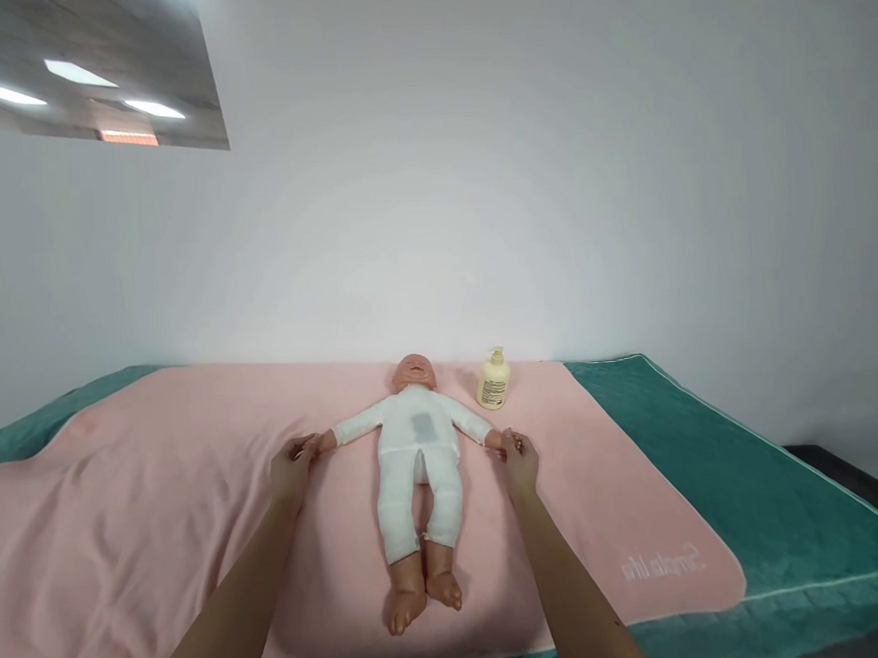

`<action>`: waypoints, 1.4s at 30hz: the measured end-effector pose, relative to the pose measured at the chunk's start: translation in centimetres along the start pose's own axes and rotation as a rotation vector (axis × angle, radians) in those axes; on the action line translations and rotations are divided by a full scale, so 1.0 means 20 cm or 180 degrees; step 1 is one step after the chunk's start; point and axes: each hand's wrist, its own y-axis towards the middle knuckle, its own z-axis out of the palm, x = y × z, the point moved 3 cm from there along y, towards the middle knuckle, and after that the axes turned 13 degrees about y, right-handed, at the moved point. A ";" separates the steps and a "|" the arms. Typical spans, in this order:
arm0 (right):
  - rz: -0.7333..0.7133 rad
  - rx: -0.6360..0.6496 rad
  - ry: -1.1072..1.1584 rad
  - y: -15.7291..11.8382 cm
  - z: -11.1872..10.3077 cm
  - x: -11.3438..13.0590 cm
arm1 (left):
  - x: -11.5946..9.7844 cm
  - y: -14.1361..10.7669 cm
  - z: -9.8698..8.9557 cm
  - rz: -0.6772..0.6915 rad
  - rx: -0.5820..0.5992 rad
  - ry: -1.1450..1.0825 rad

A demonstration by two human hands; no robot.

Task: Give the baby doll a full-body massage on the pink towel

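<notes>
A baby doll (418, 431) with a white cloth body lies on its back on the pink blanket (573, 520), head toward the wall and feet toward me. Its arms are stretched out to both sides. My left hand (292, 468) has its fingers closed around the doll's hand on the left. On the other side, my right hand (521, 461) grips the doll's other hand between thumb and fingers. A grey patch shows on the doll's chest.
A cream pump bottle (494, 380) stands upright near the wall, right of the doll's head. Beneath the blanket, a green cover (688, 452) shows at the sides. The blanket is wrinkled on the left. A white wall (473, 166) rises behind.
</notes>
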 end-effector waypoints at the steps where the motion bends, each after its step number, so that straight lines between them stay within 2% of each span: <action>1: 0.0005 -0.0016 -0.0011 0.00 0.00 -0.01 | 0.00 0.00 0.00 -0.0023 0.0015 -0.0001; 7: 0.0006 0.0005 0.0020 0.03 -0.02 -0.03 | -0.01 0.03 -0.01 -0.0160 0.0065 -0.0045; 15: -0.0004 0.0045 -0.0025 0.00 -0.01 0.02 | 0.04 0.07 0.00 -0.0145 0.0259 -0.0167; 25: -0.0007 0.0002 -0.0067 -0.03 0.02 0.02 | 0.00 0.04 -0.01 -0.0104 0.0199 -0.0205; 35: -0.0089 0.0003 0.0091 0.00 0.00 0.00 | 0.10 0.11 0.03 -0.0151 0.0277 -0.0607; 42: -0.0089 0.0075 0.0023 0.00 -0.01 0.02 | 0.11 0.12 0.01 -0.0175 0.0461 -0.0778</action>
